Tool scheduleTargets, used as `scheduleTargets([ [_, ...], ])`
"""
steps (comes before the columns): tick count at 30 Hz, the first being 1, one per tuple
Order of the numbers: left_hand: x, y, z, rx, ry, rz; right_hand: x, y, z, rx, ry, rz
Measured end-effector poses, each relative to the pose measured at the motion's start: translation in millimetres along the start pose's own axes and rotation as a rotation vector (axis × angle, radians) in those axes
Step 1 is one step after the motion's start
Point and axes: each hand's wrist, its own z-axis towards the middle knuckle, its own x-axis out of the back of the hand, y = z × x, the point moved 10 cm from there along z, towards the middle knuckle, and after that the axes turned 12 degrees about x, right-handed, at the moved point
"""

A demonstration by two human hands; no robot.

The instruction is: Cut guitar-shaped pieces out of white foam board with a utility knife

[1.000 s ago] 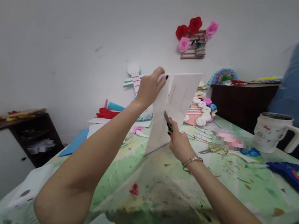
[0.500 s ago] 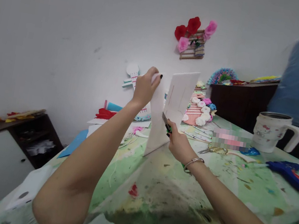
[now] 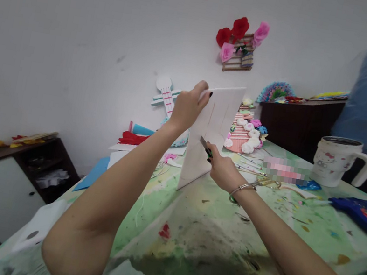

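Note:
A white foam board (image 3: 212, 123) stands upright on the table, with thin straight lines marked or cut down its upper face. My left hand (image 3: 191, 103) is closed on the board's upper left corner, thumb on the near side and the other fingers partly hidden. My right hand (image 3: 224, 168) grips a utility knife (image 3: 204, 143), its blade pointing up and left at the middle of the board. Whether the blade tip touches the board or sits in it, I cannot tell. Most of the knife's handle is hidden in my fingers.
A stained green cloth (image 3: 188, 233) covers the table. On the right are a white mug (image 3: 333, 161), gold-handled scissors (image 3: 269, 183) and a blue glue gun (image 3: 359, 216). Paper-flower crafts (image 3: 246, 132) stand behind the board, and a white-and-teal paper instrument (image 3: 166, 92) is behind my left hand.
The gap in the upper part of the board has closed; the left piece now meets the right one. My left hand has moved slightly right with it. The knife stays near the same spot.

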Motion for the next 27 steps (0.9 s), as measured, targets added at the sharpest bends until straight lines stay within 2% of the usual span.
scheduleTargets([
  [8,2.1,-9.2,0.1,0.038,-0.014,0.003,-8.8,-1.1,2.7,0.029,0.02,0.032],
  [12,8.4,-15.6,0.8,0.054,0.026,0.003,-3.7,-3.1,3.4,0.033,0.015,0.063],
  [15,13.1,-29.5,1.9,0.084,0.078,-0.02,3.1,-5.4,2.2,0.043,-0.004,0.099],
  [19,14.6,-63.1,-1.6,0.163,0.097,-0.004,5.9,-6.8,-0.6,0.035,-0.011,0.122],
  [22,18.5,-99.4,-12.3,0.27,0.103,0.054,8.1,-6.0,0.1,0.058,0.063,0.127],
  [24,12.9,-127.2,-27.9,0.394,0.022,0.173,12.8,0.1,1.0,0.091,0.162,0.167],
  [27,-13.0,-158.0,-76.3,0.578,-0.236,0.456,21.0,21.1,-1.8,0.152,0.31,0.245],
])
